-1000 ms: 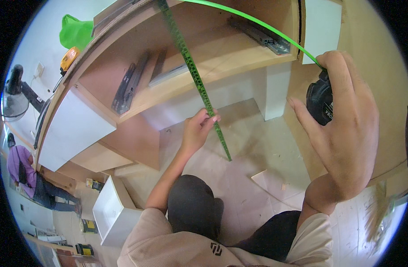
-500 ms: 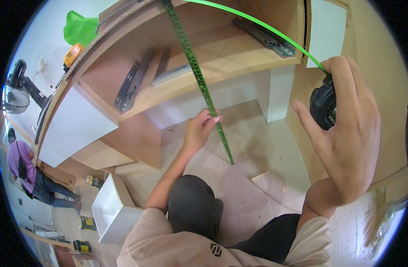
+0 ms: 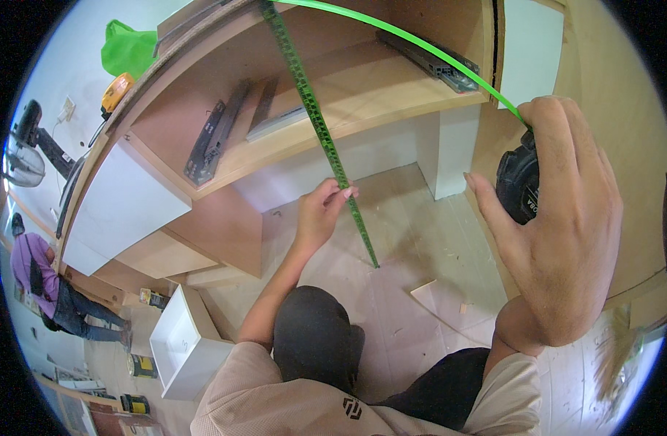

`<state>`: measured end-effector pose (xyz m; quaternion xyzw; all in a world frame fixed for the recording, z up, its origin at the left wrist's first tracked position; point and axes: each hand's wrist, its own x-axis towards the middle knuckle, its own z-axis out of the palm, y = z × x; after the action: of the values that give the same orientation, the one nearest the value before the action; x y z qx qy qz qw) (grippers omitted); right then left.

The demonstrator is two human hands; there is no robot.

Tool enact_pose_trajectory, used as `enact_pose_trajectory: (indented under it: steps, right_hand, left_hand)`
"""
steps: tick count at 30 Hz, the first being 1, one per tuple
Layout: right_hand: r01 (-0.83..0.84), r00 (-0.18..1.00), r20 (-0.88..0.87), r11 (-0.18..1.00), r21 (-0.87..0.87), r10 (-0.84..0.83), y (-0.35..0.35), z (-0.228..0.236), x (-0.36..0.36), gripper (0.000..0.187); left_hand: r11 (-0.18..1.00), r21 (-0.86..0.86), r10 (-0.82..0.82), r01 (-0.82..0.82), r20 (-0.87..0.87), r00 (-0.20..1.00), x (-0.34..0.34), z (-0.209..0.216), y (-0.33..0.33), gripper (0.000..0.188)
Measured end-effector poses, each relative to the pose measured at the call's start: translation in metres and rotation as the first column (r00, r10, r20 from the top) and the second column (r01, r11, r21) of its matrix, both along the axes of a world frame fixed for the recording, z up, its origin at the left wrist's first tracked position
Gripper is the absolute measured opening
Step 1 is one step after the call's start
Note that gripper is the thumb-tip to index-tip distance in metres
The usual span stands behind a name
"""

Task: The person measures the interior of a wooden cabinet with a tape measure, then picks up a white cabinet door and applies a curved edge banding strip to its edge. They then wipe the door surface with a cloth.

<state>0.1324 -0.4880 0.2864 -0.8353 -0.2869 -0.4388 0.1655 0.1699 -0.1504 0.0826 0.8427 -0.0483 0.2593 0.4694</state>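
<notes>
A black tape measure sits in my right hand, its fingers wrapped over the case and the thumb held out on the left side. From the case a bright green tape blade arcs up to the top of the cabinet, bends there, and comes back down with its dark marked face showing. My left hand pinches this hanging stretch of blade between thumb and fingers. Below the pinch, the blade's free end points down toward the floor. Behind it stands an open wooden cabinet with a shelf.
Metal drawer slides lie on the shelf at left, more slides at right. A white drawer box stands on the floor at left. Farther left, a person in purple stands near several cans. An orange tape measure rests on the cabinet top.
My right hand's tape measure has shifted slightly left and down. The hanging blade has drifted a little left with my left hand, which keeps its pinch.
</notes>
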Motion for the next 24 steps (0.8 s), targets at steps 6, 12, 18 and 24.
enact_pose_trajectory:
  steps: [6, 12, 18, 24]
  right_hand:
    - [0.0, 1.0, -0.031, 1.0, -0.01, 0.0, 0.0009, 0.0001, 0.001, 0.061]
    - [0.01, 0.999, -0.044, 1.0, -0.012, -0.011, 0.0007, 0.0006, -0.0008, 0.061]
    - [0.002, 1.0, -0.03, 1.0, -0.005, -0.002, 0.0002, 0.0004, 0.0004, 0.061]
    - [0.016, 0.999, -0.038, 1.0, -0.026, -0.017, -0.0012, 0.0009, 0.0006, 0.061]
  left_hand:
    - [0.999, -0.043, 0.003, -0.005, -0.046, 0.999, -0.0011, 0.0011, -0.0009, 0.017]
    - [0.998, -0.057, 0.011, -0.015, -0.072, 0.997, -0.0035, 0.0052, -0.004, 0.019]
    - [0.998, -0.056, 0.015, -0.02, -0.089, 0.996, -0.0056, 0.0085, -0.006, 0.02]
    - [0.998, -0.05, 0.02, -0.025, -0.104, 0.994, -0.0053, 0.0087, -0.0056, 0.02]
